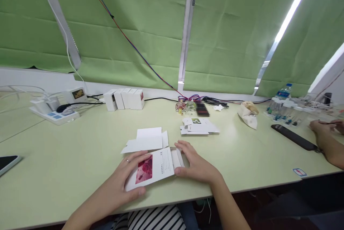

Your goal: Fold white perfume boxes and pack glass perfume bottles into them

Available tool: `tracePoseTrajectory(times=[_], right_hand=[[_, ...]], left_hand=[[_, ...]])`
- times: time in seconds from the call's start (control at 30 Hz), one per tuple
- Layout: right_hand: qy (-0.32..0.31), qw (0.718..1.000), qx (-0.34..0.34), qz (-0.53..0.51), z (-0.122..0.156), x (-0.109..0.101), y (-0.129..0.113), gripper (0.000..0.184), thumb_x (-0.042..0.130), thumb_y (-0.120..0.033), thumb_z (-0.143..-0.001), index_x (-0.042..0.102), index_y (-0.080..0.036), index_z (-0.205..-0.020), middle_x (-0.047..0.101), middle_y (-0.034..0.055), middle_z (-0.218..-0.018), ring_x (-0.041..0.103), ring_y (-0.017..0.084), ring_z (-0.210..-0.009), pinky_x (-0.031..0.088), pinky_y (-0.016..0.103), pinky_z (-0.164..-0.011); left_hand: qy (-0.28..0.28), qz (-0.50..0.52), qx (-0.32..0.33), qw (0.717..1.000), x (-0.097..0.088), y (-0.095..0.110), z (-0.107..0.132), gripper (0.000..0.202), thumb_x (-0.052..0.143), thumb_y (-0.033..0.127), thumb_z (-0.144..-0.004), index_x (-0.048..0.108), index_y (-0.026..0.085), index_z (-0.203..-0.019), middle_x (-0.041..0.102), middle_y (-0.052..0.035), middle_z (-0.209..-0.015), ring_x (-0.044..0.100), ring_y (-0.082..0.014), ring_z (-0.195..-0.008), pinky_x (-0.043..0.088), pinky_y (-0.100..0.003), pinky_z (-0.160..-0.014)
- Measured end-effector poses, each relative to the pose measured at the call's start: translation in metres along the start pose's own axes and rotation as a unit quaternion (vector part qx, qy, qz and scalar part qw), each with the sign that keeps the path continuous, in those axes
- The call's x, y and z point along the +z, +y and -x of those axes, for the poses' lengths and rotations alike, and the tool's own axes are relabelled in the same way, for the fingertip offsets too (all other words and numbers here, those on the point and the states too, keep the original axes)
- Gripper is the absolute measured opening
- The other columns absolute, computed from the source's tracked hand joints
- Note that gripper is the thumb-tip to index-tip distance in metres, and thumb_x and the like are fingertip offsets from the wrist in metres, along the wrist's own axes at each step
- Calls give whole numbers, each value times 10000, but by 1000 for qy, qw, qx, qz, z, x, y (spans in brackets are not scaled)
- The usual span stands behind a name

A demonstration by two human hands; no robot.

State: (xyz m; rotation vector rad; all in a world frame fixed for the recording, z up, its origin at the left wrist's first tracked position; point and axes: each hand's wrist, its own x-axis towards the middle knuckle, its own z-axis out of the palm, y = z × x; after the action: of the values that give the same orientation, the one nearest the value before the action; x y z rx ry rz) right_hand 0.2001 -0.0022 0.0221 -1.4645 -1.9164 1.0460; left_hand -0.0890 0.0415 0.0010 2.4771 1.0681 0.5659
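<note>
Tilted near the table's front edge is a white cardboard box [165,167] with a pink-red picture and small print on its upper face. My left hand [122,178] grips it at the left, fingers over the top and thumb along the near edge. Around the flaps at the box's right end, my right hand [197,165] has its thumb on the near side and fingertips on the far side. What lies inside the box is hidden. Just behind it lies an unfolded white carton [147,140], and further back another flattened carton [202,126] with a green picture.
White boxes [125,99] stand in a row by the wall, right of a power strip [55,116]. Small glass bottles [180,106] sit at the back centre. A paper bag [247,115], clear tubes [286,111], a black case [294,137] and a co-worker's arm [329,145] are rightward; a phone [8,163] lies left.
</note>
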Motion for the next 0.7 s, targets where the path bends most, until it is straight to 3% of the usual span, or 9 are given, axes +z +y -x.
tracePoseTrajectory(times=[0.07,0.23,0.33,0.53,0.7], right_hand=[[-11,1000,2,9,-1,0,0,949,685,-577,-693,252,-203,-1451,99,78,-1563,114,288,-1422,180,456,-1146],[-45,998,-20,34,0,-2,-1,845,736,-541,-655,420,-216,-1368,446,96,-1368,314,280,-1317,260,441,-1107],[-30,999,-1,23,2,-3,-3,822,745,-512,-658,427,-210,-1354,455,108,-1321,380,272,-1261,308,424,-1076],[26,999,-1,20,2,9,-8,578,719,-310,-699,497,-218,-1224,503,80,-1202,438,247,-1182,359,387,-1022],[58,998,21,12,1,16,-9,484,722,-283,-687,505,-233,-1116,502,59,-1132,504,225,-1069,421,371,-940]], left_hand=[[-9,17,5,1000,-2,0,2,596,604,474,-799,423,366,-1356,422,-29,-1444,444,-287,-1287,432,-412,-1020],[41,27,-33,998,-1,3,5,595,620,497,-773,460,335,-1322,453,-23,-1425,458,-272,-1280,433,-383,-1026],[76,31,-54,995,1,3,3,614,630,512,-753,479,301,-1310,495,-38,-1393,484,-281,-1257,444,-373,-1016],[82,58,-77,992,1,-1,0,632,656,543,-730,503,287,-1287,474,-62,-1414,463,-302,-1274,419,-410,-1036],[88,59,-79,991,0,-1,0,626,648,570,-723,524,292,-1270,477,-55,-1416,459,-305,-1279,434,-401,-1027]])
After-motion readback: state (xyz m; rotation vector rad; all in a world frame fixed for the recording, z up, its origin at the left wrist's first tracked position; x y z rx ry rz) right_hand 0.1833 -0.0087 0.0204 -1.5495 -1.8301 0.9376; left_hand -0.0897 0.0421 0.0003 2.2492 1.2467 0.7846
